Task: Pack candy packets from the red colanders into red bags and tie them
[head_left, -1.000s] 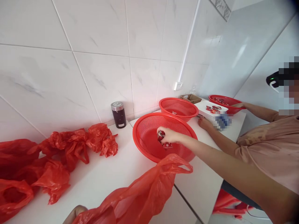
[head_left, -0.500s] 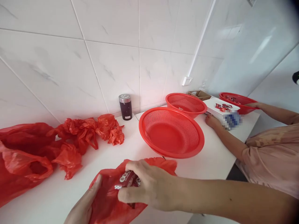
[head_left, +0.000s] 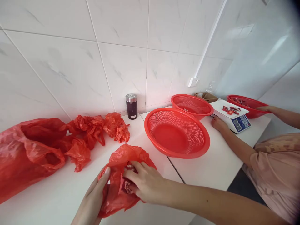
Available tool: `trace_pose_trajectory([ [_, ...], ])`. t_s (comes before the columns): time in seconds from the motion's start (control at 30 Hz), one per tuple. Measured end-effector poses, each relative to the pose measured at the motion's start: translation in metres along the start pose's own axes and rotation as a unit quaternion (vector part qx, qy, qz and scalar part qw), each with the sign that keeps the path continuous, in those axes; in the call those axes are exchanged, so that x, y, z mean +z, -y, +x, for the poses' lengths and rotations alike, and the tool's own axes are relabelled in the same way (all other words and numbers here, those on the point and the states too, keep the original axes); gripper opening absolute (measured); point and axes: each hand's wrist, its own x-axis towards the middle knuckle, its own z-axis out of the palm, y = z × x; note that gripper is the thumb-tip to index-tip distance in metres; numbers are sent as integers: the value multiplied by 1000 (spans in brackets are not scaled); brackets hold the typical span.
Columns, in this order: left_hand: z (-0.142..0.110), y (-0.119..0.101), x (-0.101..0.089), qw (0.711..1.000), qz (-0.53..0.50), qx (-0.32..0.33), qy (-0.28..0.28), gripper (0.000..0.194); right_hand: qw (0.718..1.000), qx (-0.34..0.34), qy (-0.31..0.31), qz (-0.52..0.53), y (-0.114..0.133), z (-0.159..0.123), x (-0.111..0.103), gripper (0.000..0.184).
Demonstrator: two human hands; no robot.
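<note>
My left hand [head_left: 95, 195] grips the left side of a thin red plastic bag [head_left: 117, 204], thumb on the near face and the other fingers mostly hidden. My right hand [head_left: 148, 184] reaches into the bag's mouth from the right. Its fingers are curled round small dark red printed packets [head_left: 127, 186], partly covered by the hand, so I cannot tell how many. Just beyond the bag stands a red perforated plastic basket [head_left: 173, 137] with a bare bottom.
Crumpled red bags [head_left: 93, 128] and a large red bag [head_left: 30, 159] lie left. By the wall stands a dark tumbler [head_left: 132, 107]. Behind are another red basket [head_left: 191, 104] and a cardboard box [head_left: 206, 96]. A co-worker's arm [head_left: 234, 143] is near a scale [head_left: 236, 122] holding packets.
Both hands and the bag are drawn closer together, and the bag's far edge now stands up. My right hand reaches deeper with the packets. The view has shifted slightly left.
</note>
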Motion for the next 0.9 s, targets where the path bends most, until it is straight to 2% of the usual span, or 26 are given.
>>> trace_pose_trajectory([
  [0.07,1,3,-5,999,26,0,-23,61,999,44,-1,22,-3,14,13,36],
  [0.17,-1,3,-15,996,58,-6,-71,60,997,62,7,33,-15,33,23,27],
  [0.27,-5,-2,-22,995,49,-2,-83,58,996,69,-5,50,-27,40,23,37],
  [0.4,-4,-5,-27,996,25,19,-80,58,993,50,1,107,-36,32,17,39],
  [0.53,8,-2,-35,995,3,50,-86,61,986,38,18,158,-38,17,15,58],
  [0.63,12,0,-36,995,8,50,-83,63,984,-14,30,175,-35,10,17,56],
  [0.7,8,-1,-32,996,28,34,-73,64,987,-50,36,146,-30,10,20,46],
  [0.77,0,-3,-27,997,51,21,-55,64,995,-51,37,74,-22,12,23,38],
  [0.83,-9,-5,-23,996,83,23,-37,60,999,-4,34,-4,-14,17,24,34],
  [0.9,-17,-4,-24,989,133,37,-45,50,997,58,32,-49,-8,25,20,34],
])
